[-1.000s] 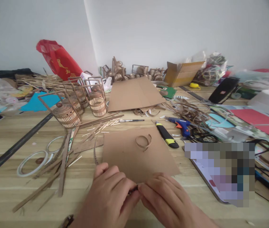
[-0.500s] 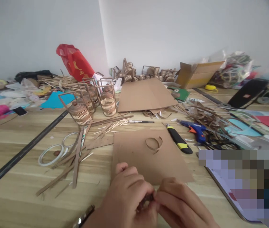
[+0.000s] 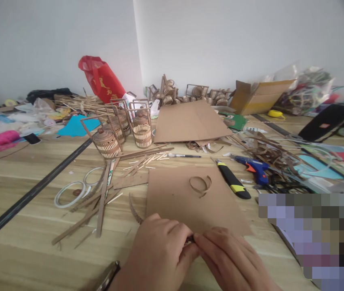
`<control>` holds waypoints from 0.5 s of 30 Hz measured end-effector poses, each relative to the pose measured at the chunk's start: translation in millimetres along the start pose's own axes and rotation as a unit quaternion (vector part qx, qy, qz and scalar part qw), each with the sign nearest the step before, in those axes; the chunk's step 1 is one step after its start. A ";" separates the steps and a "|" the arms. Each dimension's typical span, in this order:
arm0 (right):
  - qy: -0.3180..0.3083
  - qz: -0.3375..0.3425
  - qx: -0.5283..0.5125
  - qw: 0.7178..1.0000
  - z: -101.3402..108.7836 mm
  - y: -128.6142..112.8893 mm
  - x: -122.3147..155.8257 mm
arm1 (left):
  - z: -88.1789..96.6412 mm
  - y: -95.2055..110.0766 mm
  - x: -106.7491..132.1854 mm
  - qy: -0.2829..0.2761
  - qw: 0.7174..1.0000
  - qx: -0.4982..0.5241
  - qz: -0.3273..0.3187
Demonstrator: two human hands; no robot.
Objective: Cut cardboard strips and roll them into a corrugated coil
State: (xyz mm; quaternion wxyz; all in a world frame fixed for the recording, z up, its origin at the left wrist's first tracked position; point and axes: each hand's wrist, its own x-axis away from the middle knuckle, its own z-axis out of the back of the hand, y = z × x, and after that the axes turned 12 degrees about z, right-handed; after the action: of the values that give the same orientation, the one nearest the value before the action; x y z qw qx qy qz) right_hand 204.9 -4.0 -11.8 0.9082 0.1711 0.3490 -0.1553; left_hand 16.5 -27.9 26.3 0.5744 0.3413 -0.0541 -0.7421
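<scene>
My left hand is closed at the lower middle, thumb and fingers pinching a small dark brown piece that is mostly hidden. My right hand meets it there, its fingertips pressed together on the same piece. A curved, notched brown strip sticks out past the far left side of my left hand; it looks like part of what I hold, though the join is covered. Just beyond both hands is a flat cardboard sheet, with a loose curled brown strip on it.
Right of the cardboard lie a utility knife and a blue glue gun. Rolls of white tape and flat brown strips are to the left. Small lidded baskets with handles stand behind, near a larger cardboard sheet.
The notched brown strip now shows beyond my left hand. My hands have turned over the piece between them, covering more of it. The view has shifted slightly left.
</scene>
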 end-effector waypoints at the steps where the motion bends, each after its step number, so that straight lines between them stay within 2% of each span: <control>1: -0.004 0.006 0.017 1.000 -2.9 -1.4 1.6 | -2.4 1.2 1.2 0.014 1.000 -0.014 0.003; 5: -0.015 -0.001 0.032 0.999 -5.8 -4.6 -1.3 | -10.9 5.4 3.7 0.048 0.997 -0.057 -0.004; 9: -0.002 -0.043 -0.031 0.999 3.0 -1.3 -12.9 | -7.1 6.4 1.2 0.039 0.998 -0.042 -0.014; 12: 0.049 -0.060 -0.143 0.987 10.5 3.7 -19.1 | 7.7 8.1 -2.2 -0.024 0.998 0.059 -0.003; 13: 0.068 -0.059 -0.179 0.980 12.5 5.1 -20.4 | 13.2 9.1 -3.3 -0.060 0.994 0.096 0.002; 15: 0.096 -0.058 -0.231 0.966 15.8 6.8 -22.1 | 22.1 10.8 -5.1 -0.094 0.985 0.141 0.016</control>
State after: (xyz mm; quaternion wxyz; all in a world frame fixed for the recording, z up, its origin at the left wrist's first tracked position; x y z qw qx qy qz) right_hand 201.1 -1.0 15.8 0.8746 -0.0497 0.4707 -0.1055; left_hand 13.3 -33.9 50.5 0.5247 0.3464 -0.2175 -0.7466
